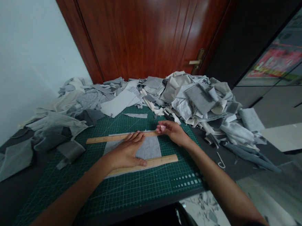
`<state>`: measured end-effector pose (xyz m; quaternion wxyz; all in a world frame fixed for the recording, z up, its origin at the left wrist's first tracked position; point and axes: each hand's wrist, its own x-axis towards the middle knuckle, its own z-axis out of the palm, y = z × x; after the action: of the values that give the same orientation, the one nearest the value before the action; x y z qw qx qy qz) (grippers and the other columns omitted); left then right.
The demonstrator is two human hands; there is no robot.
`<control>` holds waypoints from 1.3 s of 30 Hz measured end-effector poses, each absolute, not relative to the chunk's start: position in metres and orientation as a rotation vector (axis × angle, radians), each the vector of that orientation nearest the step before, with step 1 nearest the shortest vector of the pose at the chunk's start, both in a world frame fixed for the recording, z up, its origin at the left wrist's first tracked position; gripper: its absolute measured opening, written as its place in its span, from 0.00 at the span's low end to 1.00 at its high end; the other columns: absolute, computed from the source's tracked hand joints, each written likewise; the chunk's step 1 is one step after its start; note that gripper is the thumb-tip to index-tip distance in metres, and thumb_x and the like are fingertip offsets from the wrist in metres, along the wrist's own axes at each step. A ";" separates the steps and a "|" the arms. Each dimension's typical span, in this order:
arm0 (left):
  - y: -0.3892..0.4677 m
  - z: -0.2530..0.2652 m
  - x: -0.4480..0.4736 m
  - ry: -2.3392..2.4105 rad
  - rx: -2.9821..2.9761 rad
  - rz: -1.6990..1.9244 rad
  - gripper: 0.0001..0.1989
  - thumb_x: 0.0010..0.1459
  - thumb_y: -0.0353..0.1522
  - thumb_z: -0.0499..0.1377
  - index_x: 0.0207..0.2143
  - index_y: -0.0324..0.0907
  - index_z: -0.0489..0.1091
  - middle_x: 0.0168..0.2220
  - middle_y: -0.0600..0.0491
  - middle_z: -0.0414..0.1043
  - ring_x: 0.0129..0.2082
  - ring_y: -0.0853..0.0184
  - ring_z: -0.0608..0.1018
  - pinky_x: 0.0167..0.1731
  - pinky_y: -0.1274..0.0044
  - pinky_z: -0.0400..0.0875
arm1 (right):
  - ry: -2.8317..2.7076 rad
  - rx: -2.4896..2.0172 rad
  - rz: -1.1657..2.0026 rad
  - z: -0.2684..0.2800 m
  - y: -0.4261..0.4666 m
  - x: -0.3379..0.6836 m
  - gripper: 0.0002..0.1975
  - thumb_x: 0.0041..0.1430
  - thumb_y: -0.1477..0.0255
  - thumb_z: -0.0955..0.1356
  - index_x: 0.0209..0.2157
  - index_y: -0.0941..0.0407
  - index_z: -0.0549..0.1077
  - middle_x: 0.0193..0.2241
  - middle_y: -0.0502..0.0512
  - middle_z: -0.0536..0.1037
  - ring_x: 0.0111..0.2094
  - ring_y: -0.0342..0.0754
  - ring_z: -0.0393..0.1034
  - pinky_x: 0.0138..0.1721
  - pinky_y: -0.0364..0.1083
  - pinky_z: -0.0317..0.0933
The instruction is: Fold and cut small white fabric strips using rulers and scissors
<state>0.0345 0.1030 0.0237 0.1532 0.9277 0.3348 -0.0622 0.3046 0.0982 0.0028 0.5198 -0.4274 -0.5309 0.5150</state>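
A piece of grey cloth (150, 148) lies flat on the green cutting mat (146, 187). An upper wooden ruler (105, 139) crosses it near its far edge, and a lower wooden ruler (162, 160) runs along its near edge. My left hand (126, 152) is spread flat over the cloth, fingertips on the upper ruler and thumb on the lower one. At the upper ruler's right end, my right hand (173, 131) has its fingers curled together in a pinch. Something small and pale pink shows at these fingers, too unclear to name.
Grey and cream cloth scraps are heaped at the left (55, 116), and another scrap heap (201, 95) rises at the back right. A narrow grey strip (135, 115) lies on the mat's far part. Behind the table stands a brown wooden door (145, 30). Scraps litter the floor (201, 206).
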 end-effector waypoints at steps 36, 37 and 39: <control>0.101 0.026 0.040 0.989 2.678 -0.233 0.62 0.53 0.64 0.57 0.74 0.33 0.39 0.75 0.37 0.34 0.75 0.47 0.41 0.70 0.62 0.36 | -2.135 -1.069 0.316 0.009 0.089 0.310 0.06 0.66 0.77 0.70 0.41 0.56 0.81 0.38 0.57 0.83 0.39 0.51 0.78 0.44 0.48 0.69; 0.101 0.026 0.040 0.990 2.681 -0.234 0.62 0.53 0.64 0.57 0.74 0.33 0.39 0.75 0.37 0.34 0.75 0.47 0.41 0.70 0.63 0.35 | -2.140 -1.064 0.309 0.009 0.090 0.310 0.06 0.66 0.78 0.70 0.41 0.55 0.81 0.38 0.57 0.83 0.40 0.51 0.78 0.44 0.48 0.69; 0.101 0.026 0.040 0.991 2.680 -0.239 0.63 0.53 0.64 0.57 0.74 0.32 0.39 0.75 0.37 0.34 0.75 0.48 0.41 0.71 0.63 0.35 | -2.147 -1.063 0.295 0.008 0.090 0.310 0.06 0.66 0.78 0.70 0.41 0.55 0.81 0.38 0.57 0.83 0.40 0.51 0.78 0.44 0.48 0.69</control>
<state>0.0400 0.1010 0.0262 0.1369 0.9259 0.3423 -0.0826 0.3099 0.0900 0.0084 0.3557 -0.4115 -0.8313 0.1143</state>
